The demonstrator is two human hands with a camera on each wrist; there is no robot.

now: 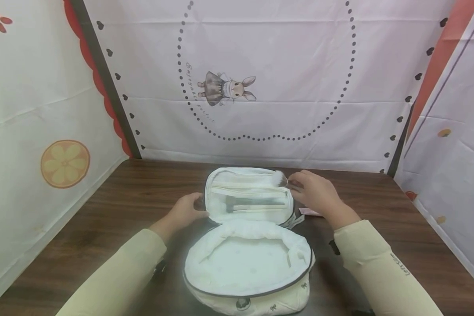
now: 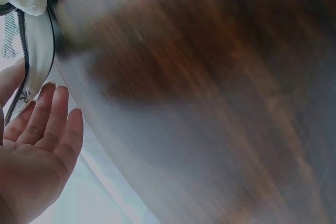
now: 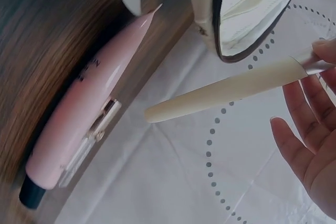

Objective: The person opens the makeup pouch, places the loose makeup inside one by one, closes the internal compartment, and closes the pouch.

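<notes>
A cream cosmetic bag (image 1: pixel 211 298) with dark piping stands open on the table, its lid (image 1: pixel 209 193) raised toward the back. My left hand (image 1: pixel 184 211) holds the lid's left edge, thumb on one side and fingers on the other, as the left wrist view also shows. At the lid's upper right, my right hand (image 1: pixel 312 191) pinches a makeup brush (image 3: pixel 226 90) by its silver ferrule; its pale handle points away from the palm. White fluffy bristles (image 1: pixel 278 178) show in front of the lid. Brushes (image 1: pixel 256 206) lie behind a sheer pocket in the lid.
A pink tube (image 3: pixel 86 103) with a black cap lies on the table right of the bag. Beside it is a small clear item (image 3: pixel 86 150) with metallic parts. White tags (image 1: pixel 296 220) hang at the lid's right corner. Printed cloth (image 1: pixel 280 66) walls the brown table (image 1: pixel 102 219).
</notes>
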